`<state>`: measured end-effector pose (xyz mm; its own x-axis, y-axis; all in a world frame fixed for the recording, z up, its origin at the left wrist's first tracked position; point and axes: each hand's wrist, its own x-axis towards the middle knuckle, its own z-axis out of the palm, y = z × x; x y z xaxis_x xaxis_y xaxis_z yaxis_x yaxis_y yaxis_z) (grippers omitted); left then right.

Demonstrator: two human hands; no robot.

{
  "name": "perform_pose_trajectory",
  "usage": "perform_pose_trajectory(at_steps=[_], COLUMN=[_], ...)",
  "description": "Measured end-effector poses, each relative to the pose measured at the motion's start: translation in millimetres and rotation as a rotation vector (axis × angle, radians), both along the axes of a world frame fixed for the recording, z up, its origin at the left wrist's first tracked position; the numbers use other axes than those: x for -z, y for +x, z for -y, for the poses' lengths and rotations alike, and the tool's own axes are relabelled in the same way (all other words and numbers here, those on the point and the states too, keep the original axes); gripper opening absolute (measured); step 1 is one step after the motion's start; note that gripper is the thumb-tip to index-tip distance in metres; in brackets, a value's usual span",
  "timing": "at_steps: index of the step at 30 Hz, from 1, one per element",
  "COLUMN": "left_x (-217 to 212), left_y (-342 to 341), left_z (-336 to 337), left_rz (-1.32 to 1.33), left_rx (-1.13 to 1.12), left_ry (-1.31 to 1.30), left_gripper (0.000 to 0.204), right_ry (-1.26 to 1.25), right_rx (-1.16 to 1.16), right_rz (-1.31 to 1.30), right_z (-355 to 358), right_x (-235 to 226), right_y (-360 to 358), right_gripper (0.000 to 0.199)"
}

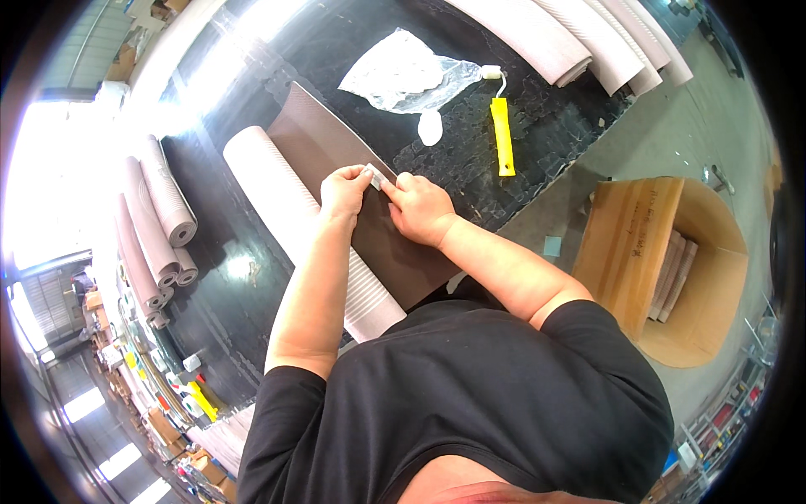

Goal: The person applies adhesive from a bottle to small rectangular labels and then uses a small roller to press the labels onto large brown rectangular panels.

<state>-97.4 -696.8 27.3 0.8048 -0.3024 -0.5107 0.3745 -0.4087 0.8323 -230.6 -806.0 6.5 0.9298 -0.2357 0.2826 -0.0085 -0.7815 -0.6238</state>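
A partly unrolled roll of pale ribbed sheet [277, 189] lies on the black table [470, 160], its brown flat part [323, 143] spread toward the table's edge. My left hand [344, 191] and my right hand [417, 206] meet at the sheet's edge. Both pinch a small strip of clear tape [379, 174] between their fingertips. The strip rests against the brown sheet's edge.
A yellow-handled small roller [502, 126], a crumpled clear plastic bag [407, 76] and a small white oval piece [430, 128] lie on the table beyond my hands. More rolls lie at the far right [571, 38] and left [155, 218]. An open cardboard box [672, 260] stands on the floor.
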Motion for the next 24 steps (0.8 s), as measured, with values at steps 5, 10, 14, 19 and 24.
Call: perform_pose_trajectory(at_steps=[5, 10, 14, 19, 24], left_x=[-6, 1, -4, -8, -14], left_y=[-5, -2, -4, -12, -16], left_z=[5, 0, -1, -15, -11], left_rz=[0.016, 0.126, 0.198, 0.427, 0.321], left_rx=[0.001, 0.066, 0.027, 0.093, 0.267], left_ry=[0.008, 0.094, 0.133, 0.029, 0.076], left_gripper=[0.022, 0.031, 0.039, 0.033, 0.038], right_ry=[0.005, 0.001, -0.015, -0.043, -0.050], right_rx=[0.011, -0.001, 0.004, 0.003, -0.004], right_rz=[0.011, 0.015, 0.028, 0.023, 0.023], right_z=[0, -2, -1, -1, 0], right_x=[3, 2, 4, 7, 6], right_y=[1, 1, 2, 2, 2], right_gripper=[0.032, 0.031, 0.031, 0.032, 0.033])
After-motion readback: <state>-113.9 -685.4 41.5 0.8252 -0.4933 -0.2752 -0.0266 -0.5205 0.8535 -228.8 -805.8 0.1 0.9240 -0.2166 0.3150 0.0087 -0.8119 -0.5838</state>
